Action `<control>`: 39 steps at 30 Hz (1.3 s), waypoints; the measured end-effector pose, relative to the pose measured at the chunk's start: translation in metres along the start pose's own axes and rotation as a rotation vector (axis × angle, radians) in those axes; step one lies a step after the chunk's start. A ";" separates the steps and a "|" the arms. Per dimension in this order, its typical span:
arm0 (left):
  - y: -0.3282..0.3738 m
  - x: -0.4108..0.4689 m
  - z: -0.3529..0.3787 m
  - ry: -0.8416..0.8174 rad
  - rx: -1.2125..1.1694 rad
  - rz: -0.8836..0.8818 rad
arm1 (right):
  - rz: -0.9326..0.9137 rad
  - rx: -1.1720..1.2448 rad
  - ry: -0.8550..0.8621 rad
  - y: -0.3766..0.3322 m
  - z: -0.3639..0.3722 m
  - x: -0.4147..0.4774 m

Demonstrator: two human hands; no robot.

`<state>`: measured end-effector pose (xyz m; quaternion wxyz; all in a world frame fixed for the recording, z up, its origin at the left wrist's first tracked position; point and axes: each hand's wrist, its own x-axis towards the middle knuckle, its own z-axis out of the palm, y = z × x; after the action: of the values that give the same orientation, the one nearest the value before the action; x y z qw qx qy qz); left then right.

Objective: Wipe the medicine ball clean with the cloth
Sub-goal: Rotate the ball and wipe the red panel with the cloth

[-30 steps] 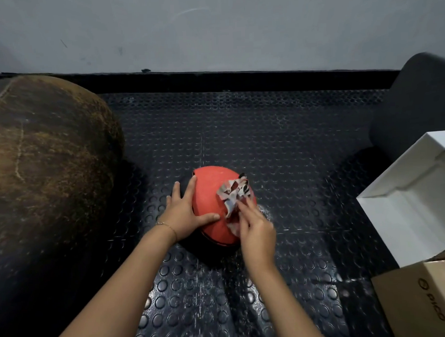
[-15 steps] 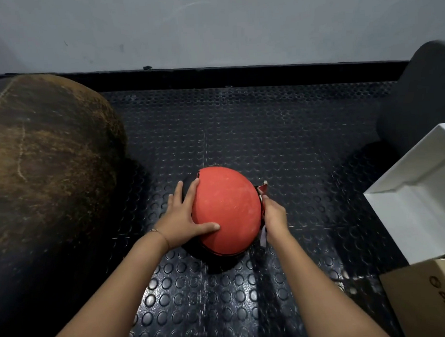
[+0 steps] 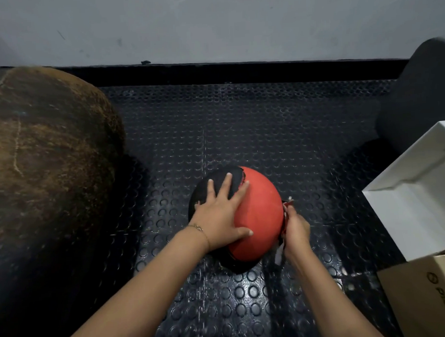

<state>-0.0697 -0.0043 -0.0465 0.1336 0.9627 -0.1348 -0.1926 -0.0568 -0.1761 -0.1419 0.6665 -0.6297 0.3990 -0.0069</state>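
Head view, left hand splayed on medicine ball, right hand pressing cloth

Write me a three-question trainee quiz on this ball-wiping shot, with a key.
1. True or false: the left hand lies spread across the top of the medicine ball.
2. Where is the cloth? A) draped over the top of the ball B) pressed to the ball's right side by the right hand C) lying on the floor mat
3. Fill in: right of the ball stand a white box and a ______ box.

Key: 1 true; 2 B; 3 cardboard.
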 end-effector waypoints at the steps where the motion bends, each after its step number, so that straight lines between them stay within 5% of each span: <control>1: 0.003 -0.003 0.001 0.013 0.047 0.044 | -0.026 -0.055 0.013 0.000 -0.005 0.004; 4: 0.016 -0.011 0.010 0.052 0.226 0.179 | -0.280 -0.159 0.016 -0.025 -0.011 0.007; 7: 0.021 -0.012 0.021 0.109 0.260 0.300 | -0.542 -0.340 -0.165 -0.074 -0.001 -0.007; 10: 0.012 -0.014 0.023 0.331 -0.221 0.238 | -0.591 -0.606 -0.253 -0.094 0.007 -0.012; 12: 0.002 -0.012 0.020 0.490 -0.542 0.031 | -0.577 -0.683 -0.242 -0.094 0.001 -0.011; 15: -0.017 -0.002 0.022 0.298 -0.903 -0.320 | -0.548 -0.685 -0.213 -0.087 -0.012 -0.012; 18: -0.017 0.008 0.034 0.050 -1.150 -0.366 | -0.529 -0.664 -0.133 -0.077 -0.029 -0.027; 25: -0.031 0.012 0.014 -0.096 -0.765 -0.251 | -0.581 -0.845 0.098 -0.036 -0.059 -0.099; 29: -0.029 0.007 0.003 -0.087 -0.786 -0.203 | -0.684 -0.833 0.040 -0.015 -0.058 -0.114; 34: -0.016 0.002 0.016 -0.021 -0.596 -0.242 | -0.635 -0.335 0.050 -0.025 -0.055 -0.103; 39: -0.036 -0.001 0.001 -0.156 -0.458 -0.204 | -0.555 -0.511 -0.079 -0.030 -0.032 -0.075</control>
<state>-0.0636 0.0290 -0.0585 0.3171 0.8982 0.0002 -0.3044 -0.1109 -0.1708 -0.0737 0.4756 -0.8596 0.1762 -0.0629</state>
